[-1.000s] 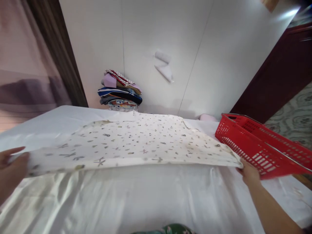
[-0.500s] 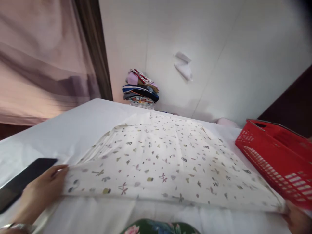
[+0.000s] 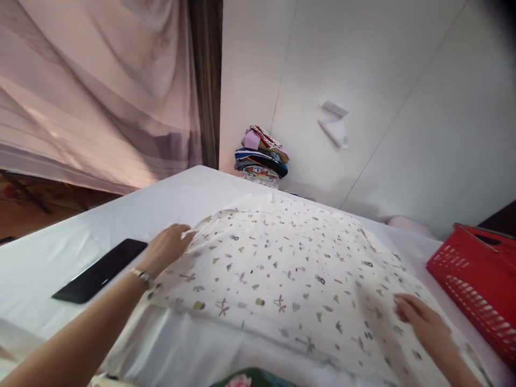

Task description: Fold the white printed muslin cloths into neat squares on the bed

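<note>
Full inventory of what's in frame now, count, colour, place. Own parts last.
Printed cloth: 1, off-white with small motifs, spread mid-frame
Covered work surface: 1, white, under the cloth
Flat phone-like device: 1, black, left of cloth
Basket: 1, red, right edge
Fabric stack: 1, multicoloured, by the wall
Wall: 1, pale grey, behind
Paper-like pieces: apparently 2, white, on wall
Curtain: 1, pink, left
Drape: 1, brown, beside curtain
Unclear rounded item: 1, pink, far right edge of surface
Floral item: 1, green, bottom edge
Wristband: 1, silvery, left wrist
Left hand: 1, cloth's left edge
Right hand: 1, over cloth's right part
</note>
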Demonstrator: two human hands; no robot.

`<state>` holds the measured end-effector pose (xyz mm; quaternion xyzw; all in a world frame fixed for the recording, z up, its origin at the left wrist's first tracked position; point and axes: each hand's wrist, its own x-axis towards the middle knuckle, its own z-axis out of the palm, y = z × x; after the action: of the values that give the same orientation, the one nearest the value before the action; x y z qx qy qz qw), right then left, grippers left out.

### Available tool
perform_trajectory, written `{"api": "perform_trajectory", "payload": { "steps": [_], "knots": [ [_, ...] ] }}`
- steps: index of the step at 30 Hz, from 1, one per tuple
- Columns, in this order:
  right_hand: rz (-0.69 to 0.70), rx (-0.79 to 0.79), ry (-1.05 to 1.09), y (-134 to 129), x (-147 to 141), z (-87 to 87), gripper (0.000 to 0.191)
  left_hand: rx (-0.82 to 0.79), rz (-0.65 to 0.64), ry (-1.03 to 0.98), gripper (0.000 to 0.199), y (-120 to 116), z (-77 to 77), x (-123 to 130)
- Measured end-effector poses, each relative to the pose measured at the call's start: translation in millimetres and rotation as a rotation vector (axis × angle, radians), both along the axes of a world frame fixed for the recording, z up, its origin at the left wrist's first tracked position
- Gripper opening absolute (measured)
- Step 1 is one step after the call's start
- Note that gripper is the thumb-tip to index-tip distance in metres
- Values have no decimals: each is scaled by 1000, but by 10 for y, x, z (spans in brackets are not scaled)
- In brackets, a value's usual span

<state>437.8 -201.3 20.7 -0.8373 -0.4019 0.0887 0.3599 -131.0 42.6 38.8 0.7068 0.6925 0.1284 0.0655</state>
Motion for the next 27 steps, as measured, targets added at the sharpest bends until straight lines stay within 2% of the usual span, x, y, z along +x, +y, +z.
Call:
{"api": "perform_trajectory", "payload": {
  "steps": [2, 5, 7, 9, 11, 14, 17, 19, 21, 23, 25, 27],
  "knots": [
    [253, -27, 78, 450, -443, -15, 41, 46, -36, -32, 45, 272, 50, 219],
    [596, -83, 35, 1000, -1187, -9, 44, 65, -78, -46, 43, 721, 32, 509],
    [795, -94, -82, 1265, -1583, -46, 45, 39, -94, -37, 44, 1004, -26, 684],
    [936, -129, -190, 1456, -1834, -152, 48, 11, -101, -37, 47, 1243, -104, 852],
    [1004, -191, -274, 1576, -1953, -312, 49, -15, -93, -39, 52, 1436, -188, 1004],
    [1006, -244, -360, 1635, -1980, -544, 50, -58, -57, -41, 61, 1665, -295, 1173],
    [1006, -225, -362, 1607, -1947, -651, 50, -96, -54, -58, 53, 1814, -337, 1273],
    [1015, -203, -295, 1590, -1920, -645, 50, -94, -92, -79, 43, 1811, -321, 1332],
    [983, -169, -150, 1615, -1888, -592, 50, -56, -151, -101, 40, 1669, -286, 1394],
    [866, -128, 67, 1712, -1848, -511, 51, 15, -261, -138, 40, 1373, -251, 1445],
    [665, -54, 305, 1889, -1809, -432, 53, 94, -469, -220, 37, 965, -231, 1460],
    [469, 77, 516, 2116, -1780, -396, 55, 41, -632, -259, 34, 539, -223, 1429]
  ]
}}
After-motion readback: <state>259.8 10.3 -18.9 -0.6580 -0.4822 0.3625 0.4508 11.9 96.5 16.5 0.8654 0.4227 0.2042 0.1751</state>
